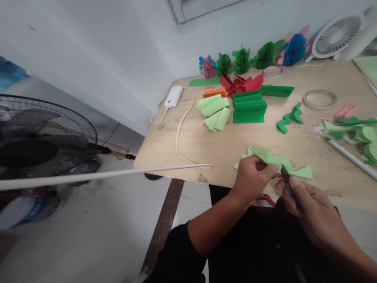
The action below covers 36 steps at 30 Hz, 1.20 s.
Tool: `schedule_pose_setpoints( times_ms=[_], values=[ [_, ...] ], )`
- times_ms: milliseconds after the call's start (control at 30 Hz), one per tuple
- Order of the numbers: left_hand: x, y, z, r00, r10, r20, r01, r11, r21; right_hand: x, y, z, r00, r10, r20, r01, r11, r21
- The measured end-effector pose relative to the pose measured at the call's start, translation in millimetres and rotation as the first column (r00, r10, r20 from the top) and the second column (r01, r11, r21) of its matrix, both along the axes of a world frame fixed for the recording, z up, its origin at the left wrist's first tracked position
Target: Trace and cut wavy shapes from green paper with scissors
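Observation:
My left hand (pixel 253 175) is closed on a piece of light green paper (pixel 277 160), thumb on top, near the table's front edge. A curved strip of this paper lies under the thumb. My right hand (pixel 309 204) grips a slim dark tool (pixel 290 186), whose pointed tip is at the paper beside my left thumb. Its exact kind is hard to make out. Light green scraps (pixel 303 171) spread around both hands. Beyond them lies a wavy dark green paper cutout (pixel 290 118).
Folded dark green paper (pixel 249 107), light green strips (pixel 213 107) and red folded paper (pixel 241 84) lie farther back. Paper figures (pixel 242 62) and a small fan (pixel 335 37) line the wall. At right are a tape roll (pixel 319 99) and white rod (pixel 353 157); a white cable (pixel 178 137) crosses the left side.

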<state>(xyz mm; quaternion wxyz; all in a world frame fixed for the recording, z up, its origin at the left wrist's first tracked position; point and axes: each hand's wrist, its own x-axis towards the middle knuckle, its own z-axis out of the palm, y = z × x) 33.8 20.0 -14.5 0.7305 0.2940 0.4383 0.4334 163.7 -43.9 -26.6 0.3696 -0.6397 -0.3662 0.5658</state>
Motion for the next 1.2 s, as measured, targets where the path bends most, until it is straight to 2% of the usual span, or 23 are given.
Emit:
schedule_pose_setpoints(
  times_ms=[200, 433, 867, 1200],
  values=[
    [-7, 6, -0.8, 0.993, -0.098, -0.064, 0.101, 0.994, 0.051, 3, 4, 5.5, 0.999, 0.044, 0.017, -0.044, 0.999, -0.03],
    [-13, 11, 2.5, 0.972, -0.212, -0.103, 0.213, 0.977, -0.003, 7, 5, 5.0, 0.996, 0.038, -0.086, -0.045, 0.996, -0.074],
    [-21, 21, 2.5, 0.948, -0.315, -0.051, 0.314, 0.949, -0.024, 7, 7, 5.8, 0.989, 0.067, -0.131, -0.078, 0.993, -0.084],
    [-21, 25, -1.1, 0.947, -0.32, -0.03, 0.318, 0.947, -0.041, 8, 8, 1.5, 0.991, 0.064, -0.117, -0.074, 0.994, -0.084]
  ],
)
